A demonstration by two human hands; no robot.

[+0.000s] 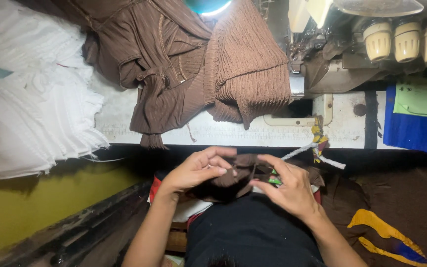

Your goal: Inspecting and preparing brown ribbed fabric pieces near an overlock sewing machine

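- A white sewing table [233, 134] ran across the far side.
- Brown ribbed knit garments [198, 64] lay heaped on it at centre.
- A stack of white fabric [30, 94] covered its left end.
- A sewing machine [342, 64] stood far right, beside blue cloth [413, 131] under green paper [418, 98].

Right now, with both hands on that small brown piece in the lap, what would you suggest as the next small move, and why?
Probably lift the brown piece up to the table. Both the left hand and the right hand pinch it low in the lap, below the table edge, while the sewing machine and the heaped brown garment sit above on the table.
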